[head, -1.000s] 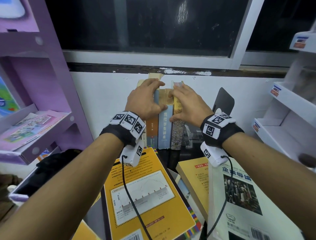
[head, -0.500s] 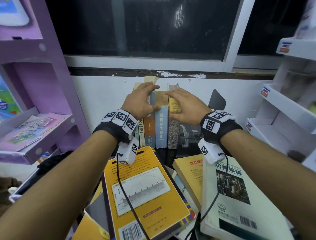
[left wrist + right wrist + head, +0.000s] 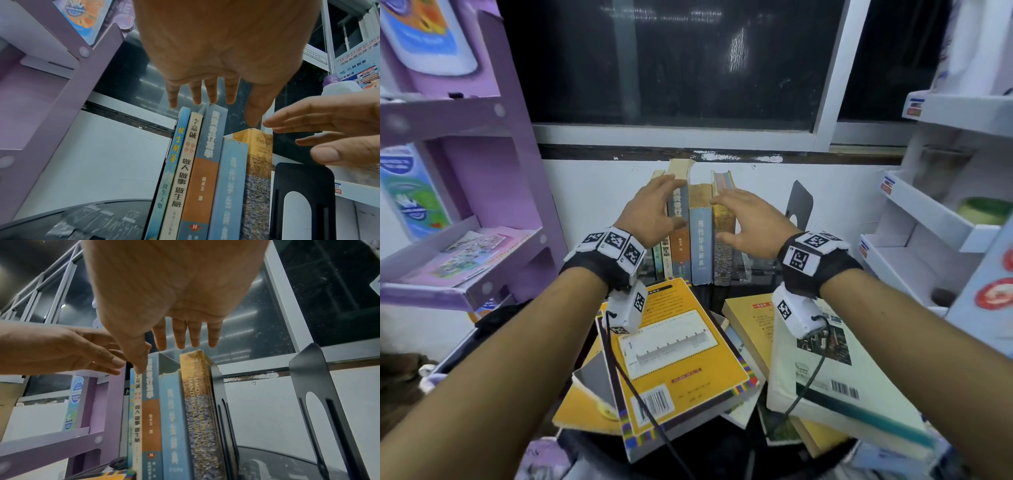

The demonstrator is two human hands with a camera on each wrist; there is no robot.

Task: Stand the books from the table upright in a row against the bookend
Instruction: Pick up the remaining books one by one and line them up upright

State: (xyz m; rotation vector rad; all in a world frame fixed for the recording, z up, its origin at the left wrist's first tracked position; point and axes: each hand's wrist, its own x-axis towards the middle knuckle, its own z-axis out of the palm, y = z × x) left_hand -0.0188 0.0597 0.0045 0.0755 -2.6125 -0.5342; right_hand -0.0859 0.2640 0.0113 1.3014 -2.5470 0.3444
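1. Row of upright books at 12 o'clock on the table, spines toward the person; five spines show in the left wrist view; the mottled-spine book at the row's right end stands against a black bookend; a second black bookend stands apart at 1 o'clock.
2. Change: a second ago both hands were curled over the book tops, pressing the row together; now the left hand and right hand are lifted off, fingers straight and spread, holding nothing; the row stays upright unaided.
3. Judgement: this batch looks set; the hands seem free to fetch another.
4. Outward, 6 o'clock: flat books not yet stood; yellow book under the left wrist; white book at 5 o'clock; more underneath.
5. Purple shelf at 9 o'clock; white shelf at 3 o'clock.
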